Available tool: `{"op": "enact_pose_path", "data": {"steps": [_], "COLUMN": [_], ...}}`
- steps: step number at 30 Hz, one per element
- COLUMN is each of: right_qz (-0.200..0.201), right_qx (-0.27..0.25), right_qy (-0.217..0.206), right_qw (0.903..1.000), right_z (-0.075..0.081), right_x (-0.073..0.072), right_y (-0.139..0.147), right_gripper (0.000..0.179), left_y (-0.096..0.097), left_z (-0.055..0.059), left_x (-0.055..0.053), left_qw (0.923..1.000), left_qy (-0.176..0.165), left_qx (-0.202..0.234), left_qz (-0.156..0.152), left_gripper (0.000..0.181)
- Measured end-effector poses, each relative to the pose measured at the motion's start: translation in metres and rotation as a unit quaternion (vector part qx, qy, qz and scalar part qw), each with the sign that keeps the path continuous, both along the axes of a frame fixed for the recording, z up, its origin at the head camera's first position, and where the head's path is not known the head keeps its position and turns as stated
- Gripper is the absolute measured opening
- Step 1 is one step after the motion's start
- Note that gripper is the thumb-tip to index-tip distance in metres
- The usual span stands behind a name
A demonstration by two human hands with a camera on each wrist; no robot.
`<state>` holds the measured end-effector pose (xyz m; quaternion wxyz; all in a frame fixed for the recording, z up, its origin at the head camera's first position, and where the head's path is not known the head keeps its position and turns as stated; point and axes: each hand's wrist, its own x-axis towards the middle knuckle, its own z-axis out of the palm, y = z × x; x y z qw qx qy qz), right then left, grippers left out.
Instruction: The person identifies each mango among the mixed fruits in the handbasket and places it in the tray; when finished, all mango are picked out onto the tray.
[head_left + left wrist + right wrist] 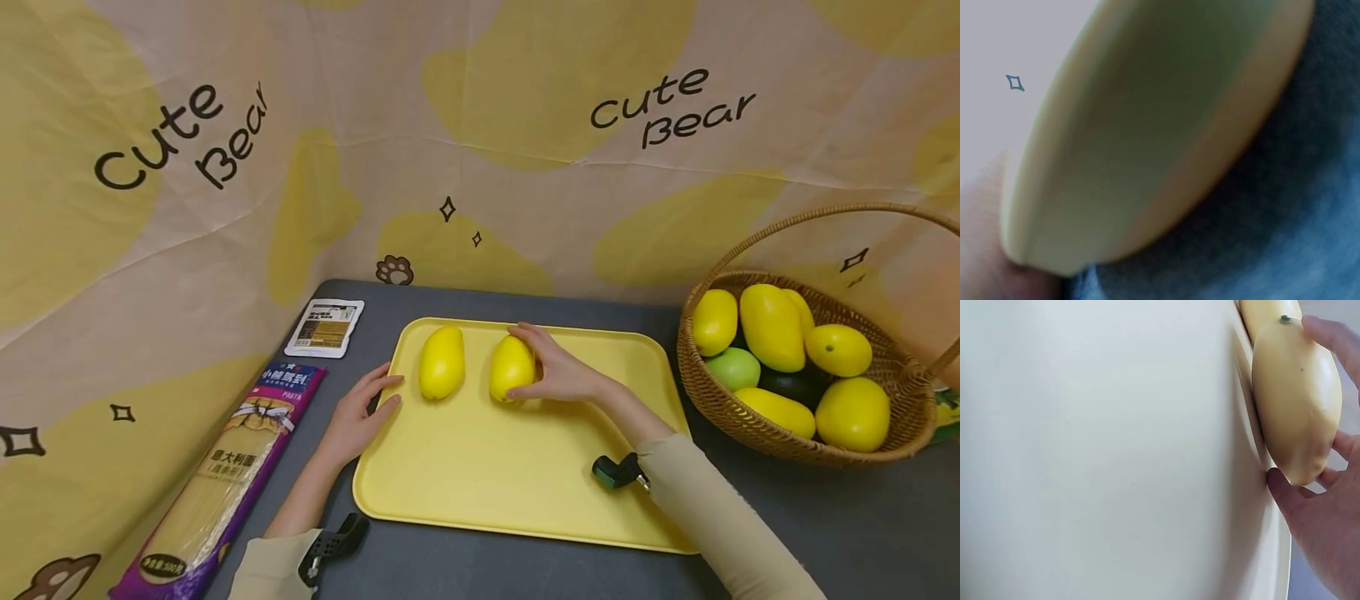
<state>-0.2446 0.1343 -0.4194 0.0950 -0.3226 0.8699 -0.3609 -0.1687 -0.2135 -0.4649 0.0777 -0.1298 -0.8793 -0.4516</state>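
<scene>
A yellow tray [450, 492] lies on the dark table. On it, toward the back left, is one yellow mango [442, 363]. A second yellow mango [512, 368] stands to its right, and my right hand [558, 367] grips it between thumb and fingers. In the right wrist view, the gripped mango [1297, 403] shows its green stem end at the top, with the fingers around its side. My left hand [363, 417] rests at the tray's left rim, its fingers relaxed and touching the edge. The left wrist view is blurred and close.
On the right stands a wicker basket [693, 383] with a tall handle, holding several yellow fruits, a green one [733, 369] and a dark one. To the left lie a purple pasta pack [232, 467] and a small white packet [326, 328]. A printed cloth hangs behind.
</scene>
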Motion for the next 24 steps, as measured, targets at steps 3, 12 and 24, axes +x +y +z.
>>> {"op": "enact_pose_path", "data": {"steps": [3,12,24], "right_qz": [-0.003,-0.008,-0.014], "right_qx": [-0.003,-0.015,-0.029], "right_qy": [-0.003,-0.024,-0.051], "right_qw": [1.0000,0.9996,0.9982], "right_z": [-0.0026,-0.0057,-0.0063], "right_x": [-0.0003,0.0013,0.0017], "right_y": [-0.0020,-0.0080,-0.0090], "right_gripper": [0.104,0.115,0.121], "left_y": [0.0000,0.0008,0.0017], "left_z": [0.0001,0.0007,0.0024], "left_x": [-0.0001,0.0008,0.0012], "left_qw": [1.0000,1.0000,1.0000], "left_qy": [0.000,0.002,0.000], "left_qx": [-0.002,0.000,0.003], "left_qz": [0.001,0.004,0.003], "left_gripper": [0.033,0.033,0.032]}}
